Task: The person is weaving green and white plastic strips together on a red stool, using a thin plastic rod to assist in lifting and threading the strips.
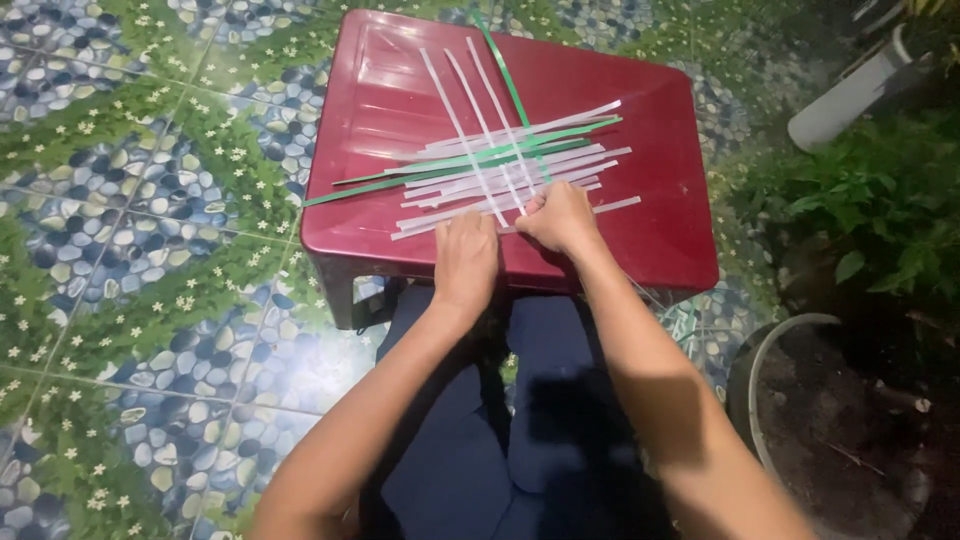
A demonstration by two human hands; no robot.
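Pressing flat, the left hand (pixel 466 258) pins the white and green strips (pixel 500 165) on the red stool (pixel 640 230); right hand (pixel 560 218) curls beside it, pinching a strip end.

The low red table (pixel 640 90) is moulded plastic, smooth with a soft gloss. The white strips (pixel 470 130) and green strips (pixel 400 186) look like thin, slick plastic banding, possibly stiff paper. The floor (pixel 120 200) is glazed pebble-print tile.
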